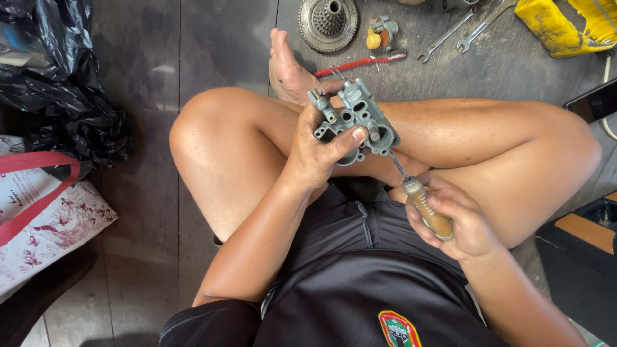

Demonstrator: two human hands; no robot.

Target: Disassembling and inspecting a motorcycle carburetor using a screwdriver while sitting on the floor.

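I sit cross-legged on a dark wooden floor. My left hand (316,151) grips a grey metal carburetor body (357,117) above my crossed legs, thumb lying across its front. My right hand (457,217) is closed around the brown wooden handle of a screwdriver (425,209). The screwdriver's thin steel shaft points up and left, and its tip meets the lower right side of the carburetor body.
On the floor beyond my foot lie a round toothed metal clutch part (328,23), a small fitting with a yellow knob (380,35), a red-handled tool (360,63) and two wrenches (464,27). A yellow bag (569,22) is far right, black plastic bags (58,77) and a printed tote (45,212) left.
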